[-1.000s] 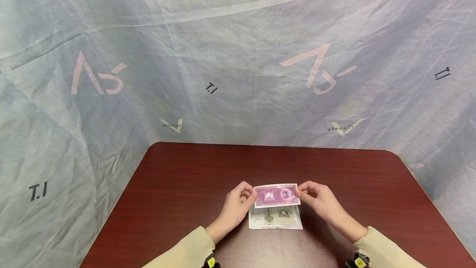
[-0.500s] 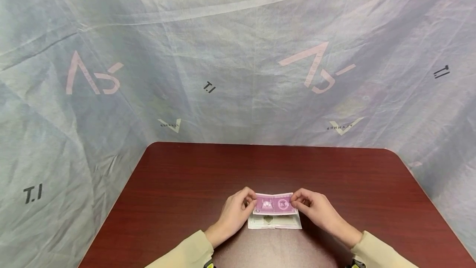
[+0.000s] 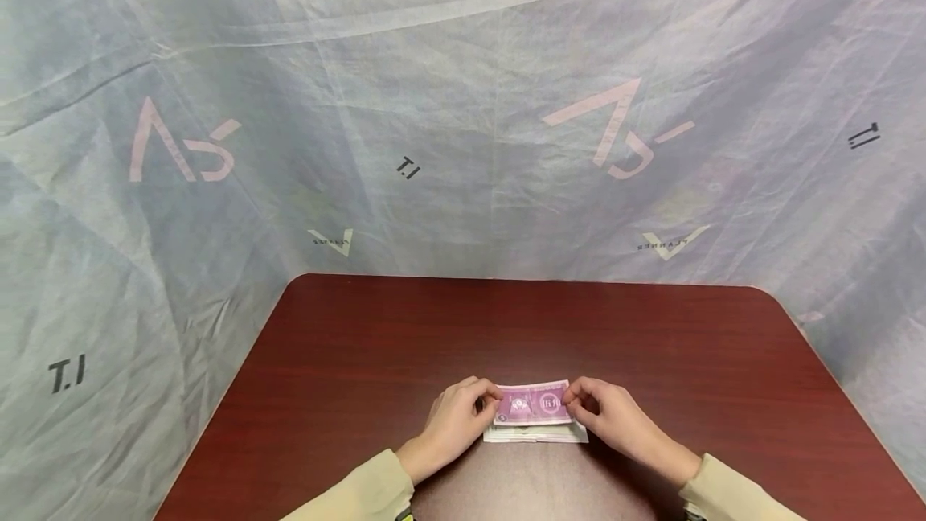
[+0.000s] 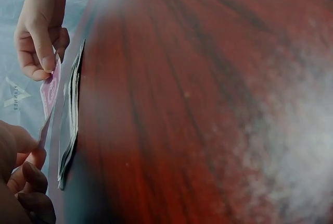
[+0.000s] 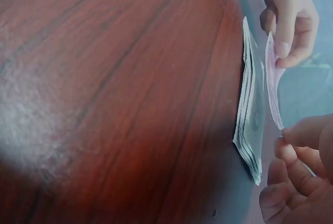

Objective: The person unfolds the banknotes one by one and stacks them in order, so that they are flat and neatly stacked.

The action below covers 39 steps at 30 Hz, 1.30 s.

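A purple banknote (image 3: 534, 404) is stretched between both hands, just above a small stack of pale banknotes (image 3: 535, 433). My left hand (image 3: 457, 418) pinches its left end between thumb and fingers; my right hand (image 3: 615, 420) pinches the right end the same way. Both wrist views show a gap between the held purple note (image 5: 272, 86) and the stack (image 5: 250, 109), whose layered edges fan slightly. In the left wrist view the note (image 4: 50, 94) bends a little along its length. Most of the stack's top face is hidden under the purple note in the head view.
The dark red wooden table (image 3: 362, 344) carries the stack near its front middle. A grey cloth curtain (image 3: 434, 103) printed with letters and logos hangs around its back and sides.
Both hands have come down and toward the body with the purple banknote, which now covers more of the stack. The stack stays in place.
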### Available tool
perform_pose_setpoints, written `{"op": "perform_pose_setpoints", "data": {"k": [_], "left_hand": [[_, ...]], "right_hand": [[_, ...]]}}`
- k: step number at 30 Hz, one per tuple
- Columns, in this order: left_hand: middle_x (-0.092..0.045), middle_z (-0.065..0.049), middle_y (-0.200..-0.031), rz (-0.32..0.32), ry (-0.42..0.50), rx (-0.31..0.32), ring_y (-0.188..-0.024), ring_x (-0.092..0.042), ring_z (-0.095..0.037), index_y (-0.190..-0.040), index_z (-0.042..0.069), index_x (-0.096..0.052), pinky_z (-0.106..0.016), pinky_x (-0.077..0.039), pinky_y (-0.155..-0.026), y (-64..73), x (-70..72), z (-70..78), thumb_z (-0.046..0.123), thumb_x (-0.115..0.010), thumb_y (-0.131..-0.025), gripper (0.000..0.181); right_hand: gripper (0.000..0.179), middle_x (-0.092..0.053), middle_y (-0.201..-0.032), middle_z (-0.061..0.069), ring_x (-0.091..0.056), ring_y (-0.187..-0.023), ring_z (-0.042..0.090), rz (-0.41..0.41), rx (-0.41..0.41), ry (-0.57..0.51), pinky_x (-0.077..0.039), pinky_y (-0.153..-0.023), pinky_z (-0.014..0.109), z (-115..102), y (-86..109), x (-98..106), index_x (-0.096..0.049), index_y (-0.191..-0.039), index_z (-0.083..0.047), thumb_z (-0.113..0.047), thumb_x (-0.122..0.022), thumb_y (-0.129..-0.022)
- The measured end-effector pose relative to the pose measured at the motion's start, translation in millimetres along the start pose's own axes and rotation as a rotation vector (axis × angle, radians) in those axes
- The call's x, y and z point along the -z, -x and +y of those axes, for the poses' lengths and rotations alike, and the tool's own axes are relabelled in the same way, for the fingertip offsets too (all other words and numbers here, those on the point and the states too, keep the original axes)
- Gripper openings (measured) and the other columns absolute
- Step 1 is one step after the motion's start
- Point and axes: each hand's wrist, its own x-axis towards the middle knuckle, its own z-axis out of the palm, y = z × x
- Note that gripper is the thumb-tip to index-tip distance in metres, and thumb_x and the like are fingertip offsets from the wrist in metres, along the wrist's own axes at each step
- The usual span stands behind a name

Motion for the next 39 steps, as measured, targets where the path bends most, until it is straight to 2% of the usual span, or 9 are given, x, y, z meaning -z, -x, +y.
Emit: {"op": "perform_pose_setpoints", "data": {"k": [7,13,17,21,30,33,39], "left_hand": [[-0.062,0.014,-0.082,0.000,-0.055,-0.019,-0.066,-0.050,0.004,-0.093,0.022,-0.076,-0.019,-0.040,-0.055,-5.1,-1.8,-1.5,0.012,-0.074,-0.087,0.011],[-0.060,0.018,-0.081,-0.011,-0.114,0.004,-0.066,-0.050,0.004,-0.092,0.025,-0.075,-0.022,-0.040,-0.054,-9.8,-2.4,-2.6,0.014,-0.076,-0.086,0.012],[-0.059,0.018,-0.080,-0.008,-0.184,-0.008,-0.066,-0.052,0.002,-0.092,0.025,-0.075,-0.023,-0.040,-0.053,-13.2,-3.6,-2.3,0.013,-0.075,-0.083,0.015],[-0.057,0.018,-0.080,-0.002,-0.233,-0.026,-0.066,-0.052,0.000,-0.090,0.025,-0.074,-0.024,-0.039,-0.053,-15.4,-3.6,0.8,0.012,-0.074,-0.082,0.015],[-0.058,0.018,-0.077,0.050,-0.245,-0.044,-0.063,-0.052,0.000,-0.088,0.026,-0.074,-0.023,-0.038,-0.051,-2.2,-8.1,3.6,0.012,-0.078,-0.080,0.016],[-0.057,0.018,-0.079,0.033,-0.238,-0.033,-0.064,-0.050,0.002,-0.088,0.026,-0.073,-0.022,-0.037,-0.051,4.4,-9.8,4.7,0.014,-0.079,-0.081,0.016],[-0.058,0.014,-0.085,0.004,-0.233,-0.008,-0.067,-0.050,0.001,-0.090,0.027,-0.074,-0.022,-0.036,-0.052,8.1,-9.1,6.7,0.019,-0.083,-0.083,0.014]], "right_hand": [[0.021,-0.055,-0.076,-0.019,-0.045,-0.063,-0.007,0.015,0.053,0.017,-0.042,-0.055,0.020,5.1,0.8,-3.3,-0.067,-0.092,-0.018,0.002,-0.073,-0.089],[0.015,-0.055,-0.075,-0.018,-0.045,-0.064,-0.006,-0.015,0.009,0.046,-0.042,-0.056,0.021,3.6,-4.0,-2.0,-0.068,-0.092,-0.016,-0.003,-0.074,-0.091],[0.013,-0.058,-0.077,-0.017,-0.047,-0.066,-0.006,-0.044,-0.030,0.094,-0.043,-0.059,0.022,0.7,-6.2,-1.5,-0.069,-0.092,-0.016,-0.004,-0.074,-0.091],[0.015,-0.061,-0.080,-0.017,-0.049,-0.069,-0.006,-0.029,-0.047,0.155,-0.045,-0.061,0.023,-1.1,-5.9,-2.5,-0.070,-0.091,-0.018,-0.004,-0.076,-0.090],[0.018,-0.064,-0.085,-0.017,-0.053,-0.074,-0.006,0.020,-0.020,0.172,-0.047,-0.064,0.024,1.5,3.6,-10.8,-0.071,-0.092,-0.020,-0.004,-0.078,-0.088],[0.018,-0.061,-0.084,-0.019,-0.050,-0.073,-0.007,0.016,0.009,0.212,-0.046,-0.061,0.023,2.7,7.7,-14.2,-0.070,-0.091,-0.021,-0.005,-0.078,-0.087],[0.024,-0.048,-0.078,-0.021,-0.039,-0.073,-0.003,0.079,0.167,0.313,-0.038,-0.060,0.021,5.6,8.7,-15.4,-0.069,-0.089,-0.024,-0.008,-0.085,-0.082]]}}
